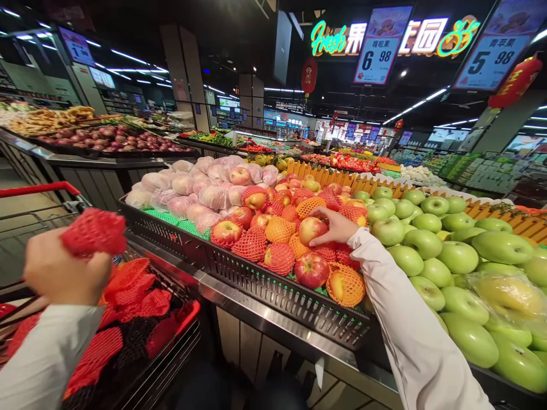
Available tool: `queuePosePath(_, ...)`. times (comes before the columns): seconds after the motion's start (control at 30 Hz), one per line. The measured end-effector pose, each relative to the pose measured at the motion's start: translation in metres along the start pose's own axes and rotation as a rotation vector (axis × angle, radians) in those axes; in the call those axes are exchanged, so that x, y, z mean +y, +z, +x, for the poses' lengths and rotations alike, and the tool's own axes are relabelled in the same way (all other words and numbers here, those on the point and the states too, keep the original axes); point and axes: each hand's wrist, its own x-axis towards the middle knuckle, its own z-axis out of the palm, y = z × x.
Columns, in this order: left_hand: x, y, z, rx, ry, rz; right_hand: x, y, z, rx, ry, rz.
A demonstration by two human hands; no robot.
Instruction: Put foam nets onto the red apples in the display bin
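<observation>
My left hand [68,267] is closed around a crumpled red foam fruit net [94,232], held above the shopping cart and slightly blurred. Over in the display, my right hand [335,225] grips a red-and-yellow apple [310,229] between thumb and fingers; the apple has no net on it. Around it lie apples in red foam nets [280,258] and orange foam nets [345,283], and a bare red apple [311,270] sits just in front. Whether the held apple touches the pile beneath is hidden.
The black crate [252,285] has a slotted front wall. Pink wrapped apples [216,193] fill its left side; green apples [459,256] are piled at right. A shopping cart [40,189] at lower left carries red foam nets [132,290]. Onions [111,138] lie farther back.
</observation>
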Motion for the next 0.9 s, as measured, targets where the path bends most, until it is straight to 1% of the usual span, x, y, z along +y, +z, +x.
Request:
queuePosePath(0.03, 0.016, 0.013, 0.007, 0.061, 0.024, -0.054, -0.001, 0.000, 0.000, 0.008, -0.023, -0.010)
queuePosePath(0.07, 0.035, 0.025, 0.014, 0.105, 0.082, -0.128, -0.002, -0.001, 0.000, 0.010, -0.052, -0.015)
queuePosePath(0.13, 0.080, 0.049, 0.026, 0.211, 0.280, -0.316, -0.001, 0.000, 0.001, -0.006, -0.089, -0.016)
queuePosePath(0.2, 0.130, 0.071, 0.033, 0.354, 0.511, -0.535, 0.002, 0.001, 0.003, -0.032, -0.080, -0.015)
queuePosePath(0.23, 0.157, 0.081, 0.034, 0.402, 0.583, -0.630, 0.004, 0.002, 0.004, -0.044, -0.067, -0.012)
queuePosePath(0.27, 0.185, 0.091, 0.032, 0.421, 0.605, -0.712, 0.005, 0.002, 0.004, -0.052, -0.055, -0.007)
queuePosePath(0.3, 0.211, 0.101, 0.029, 0.383, 0.623, -0.781, 0.007, 0.003, 0.004, -0.058, -0.048, 0.001)
queuePosePath(0.37, 0.256, 0.121, 0.016, 0.214, 0.562, -0.862, 0.009, 0.003, 0.003, -0.071, -0.036, 0.021)
queuePosePath(0.4, 0.274, 0.132, 0.008, 0.135, 0.561, -0.865, 0.009, 0.003, 0.003, -0.075, -0.020, 0.031)
queuePosePath(0.43, 0.287, 0.142, -0.001, 0.056, 0.591, -0.843, 0.009, 0.002, 0.002, -0.077, -0.003, 0.041)
queuePosePath(0.5, 0.302, 0.160, -0.015, -0.132, 0.711, -0.762, 0.006, 0.002, 0.001, -0.061, 0.019, 0.057)
queuePosePath(0.57, 0.305, 0.173, -0.023, -0.319, 0.804, -0.691, 0.003, 0.003, 0.001, -0.031, 0.018, 0.052)
queuePosePath(0.6, 0.304, 0.177, -0.024, -0.386, 0.817, -0.677, 0.001, 0.003, 0.002, -0.022, 0.008, 0.035)
queuePosePath(0.63, 0.302, 0.181, -0.024, -0.430, 0.805, -0.681, -0.001, 0.004, 0.003, -0.014, -0.005, 0.009)
queuePosePath(0.77, 0.291, 0.198, -0.010, -0.526, 0.663, -0.811, -0.003, 0.003, 0.007, -0.012, -0.111, -0.095)
queuePosePath(0.83, 0.286, 0.209, -0.003, -0.602, 0.621, -0.877, 0.000, 0.002, 0.008, -0.009, -0.160, -0.109)
queuePosePath(0.9, 0.282, 0.219, 0.002, -0.639, 0.593, -0.916, 0.003, 0.002, 0.007, -0.016, -0.175, -0.096)
